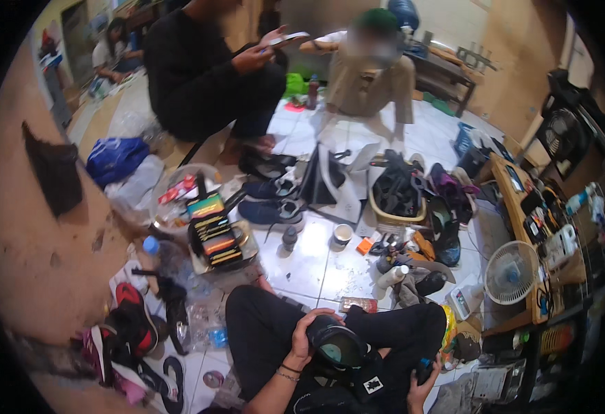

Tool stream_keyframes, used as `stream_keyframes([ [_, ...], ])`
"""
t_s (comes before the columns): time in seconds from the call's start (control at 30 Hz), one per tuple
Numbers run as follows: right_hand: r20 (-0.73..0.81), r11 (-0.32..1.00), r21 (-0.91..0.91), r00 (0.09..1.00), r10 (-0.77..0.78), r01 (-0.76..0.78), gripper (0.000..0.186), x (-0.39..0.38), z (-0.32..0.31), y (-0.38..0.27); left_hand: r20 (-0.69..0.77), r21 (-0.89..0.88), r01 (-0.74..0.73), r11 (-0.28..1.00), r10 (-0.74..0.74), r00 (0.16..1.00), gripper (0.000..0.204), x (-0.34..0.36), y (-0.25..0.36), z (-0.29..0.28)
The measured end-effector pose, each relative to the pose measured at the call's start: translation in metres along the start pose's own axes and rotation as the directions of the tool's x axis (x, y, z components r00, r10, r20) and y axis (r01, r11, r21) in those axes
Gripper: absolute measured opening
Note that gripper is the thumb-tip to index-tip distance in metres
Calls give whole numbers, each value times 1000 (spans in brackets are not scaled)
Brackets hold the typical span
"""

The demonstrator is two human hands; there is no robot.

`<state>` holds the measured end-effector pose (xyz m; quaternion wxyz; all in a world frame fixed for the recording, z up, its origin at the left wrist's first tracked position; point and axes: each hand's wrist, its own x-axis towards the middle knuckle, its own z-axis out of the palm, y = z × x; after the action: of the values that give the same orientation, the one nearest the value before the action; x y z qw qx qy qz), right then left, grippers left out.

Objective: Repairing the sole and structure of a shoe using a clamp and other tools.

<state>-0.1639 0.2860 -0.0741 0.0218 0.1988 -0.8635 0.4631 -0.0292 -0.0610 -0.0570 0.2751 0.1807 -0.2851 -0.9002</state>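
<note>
Shoe, likely [342,350], is gripped by left hand [304,338]; dark object [424,370] is grasped by right hand [422,390] at lap's [404,331] right edge; holding step judged, steady grip needed.

Black long trousers cover both legs, the left leg [257,331] at the lower centre of the frame and the right leg [402,328] just right of it, the cloth plain and matte. The left hand [302,338] and right hand [420,395] are bare. Around the left wrist, near the lower edge, run two thin bands: a dark band [291,369] and a paler bracelet [287,377] that looks beaded.
</note>
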Motion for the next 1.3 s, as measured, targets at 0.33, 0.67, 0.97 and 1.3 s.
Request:
stream_keyframes([
  [0.33, -10, 823, 314, 865, 502, -474, 77, 107, 3, 93, 65, -58, -82, 995, 86, 994, 45, 0, -2, -6],
  [0.67, 3, 872, -378, 942, 335, -309, 63, -46, -27, -10, 3, -33, -72, 997, 72, 997, 44, 0, -7, -6],
  [0.97, -74, 947, -84, 950, 304, -310, 79, 61, 4, 72, -24, -52, -5, 999, 4, 1000, 48, -3, -6, -10],
  [1.3, 21, 941, -326, 994, 107, -95, 74, 0, -14, -3, 15, -58, -20, 998, 21, 1000, 47, -8, 0, -6],
])
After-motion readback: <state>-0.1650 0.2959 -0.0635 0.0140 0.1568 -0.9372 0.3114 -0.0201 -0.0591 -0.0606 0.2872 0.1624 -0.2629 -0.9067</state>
